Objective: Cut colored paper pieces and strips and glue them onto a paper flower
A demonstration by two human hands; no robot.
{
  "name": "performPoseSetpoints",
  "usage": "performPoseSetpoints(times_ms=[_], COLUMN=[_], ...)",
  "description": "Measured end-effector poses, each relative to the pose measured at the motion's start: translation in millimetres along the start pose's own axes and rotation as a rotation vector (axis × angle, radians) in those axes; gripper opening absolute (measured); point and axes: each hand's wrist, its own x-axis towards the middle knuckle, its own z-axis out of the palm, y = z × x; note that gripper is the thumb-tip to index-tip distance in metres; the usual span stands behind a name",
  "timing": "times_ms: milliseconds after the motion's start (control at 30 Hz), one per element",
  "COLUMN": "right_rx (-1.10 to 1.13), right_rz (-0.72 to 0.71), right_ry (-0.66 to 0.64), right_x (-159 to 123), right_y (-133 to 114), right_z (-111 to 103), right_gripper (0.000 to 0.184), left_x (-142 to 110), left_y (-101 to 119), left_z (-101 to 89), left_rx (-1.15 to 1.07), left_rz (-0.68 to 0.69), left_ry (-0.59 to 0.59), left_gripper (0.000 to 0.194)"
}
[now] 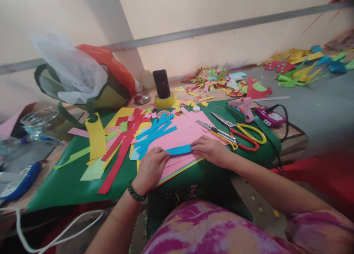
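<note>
A blue paper strip (pixel 179 150) stretches between my two hands over a stack of pink paper sheets (pixel 182 127). My left hand (pixel 151 169) pinches the strip's left end, fingers closed. At the right end, my right hand (pixel 211 150) has its fingers closed on the strip too. More blue strips (pixel 156 134) lie crossed just beyond my left hand. A yellow utility knife (pixel 218 133) rests on the pink paper beyond my right hand. Beside it are scissors (pixel 240 132) with red and yellow handles, blades apart.
Red strips (pixel 121 158) and yellow paper (pixel 96 138) cover the left of the green mat (pixel 63 185). A pink glue gun (pixel 245 108) and its cable sit at the right. A phone (pixel 161 83) stands on a yellow tape roll (pixel 165 101). Scraps (pixel 212 79) pile behind; a bag (pixel 110 95) stands back left.
</note>
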Motion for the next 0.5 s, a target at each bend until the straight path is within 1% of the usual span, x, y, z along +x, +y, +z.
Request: performPoseSetpoints(times_ms=[67, 133, 200, 267, 300, 400, 500], right_rx=[0.110, 0.177, 0.190, 0.150, 0.118, 0.051, 0.078], right_rz=[0.057, 0.122, 0.203, 0.299, 0.349, 0.474, 0.504], right_ry=[0.029, 0.022, -0.010, -0.058, -0.087, -0.173, -0.242], right_x=[1.1, 5.0, 10.3, 15.8, 18.3, 24.2, 26.5], right_y=[3.5, 6.5, 7.7, 6.3, 4.8, -0.8, -3.8], right_z=[0.1, -1.4, -4.2, -8.4, -11.0, -19.9, -27.2], right_gripper=[0.018, 0.015, 0.013, 0.011, 0.010, 0.012, 0.018], left_x=[-1.4, -0.1, 2.9, 6.3, 7.8, 10.6, 10.1], left_y=[-9.4, -15.1, -17.2, -17.1, -16.5, -14.7, -13.9], left_z=[-1.2, -1.8, -1.6, -1.3, -1.4, -3.4, -7.4], left_rx=[-0.157, -0.221, -0.200, -0.161, -0.150, -0.133, -0.148], left_rz=[-0.065, -0.121, -0.144, -0.138, -0.136, -0.155, -0.176], left_ry=[0.009, 0.020, 0.071, 0.121, 0.126, 0.078, 0.008], left_gripper=[0.022, 0.023, 0.023, 0.021, 0.020, 0.022, 0.022])
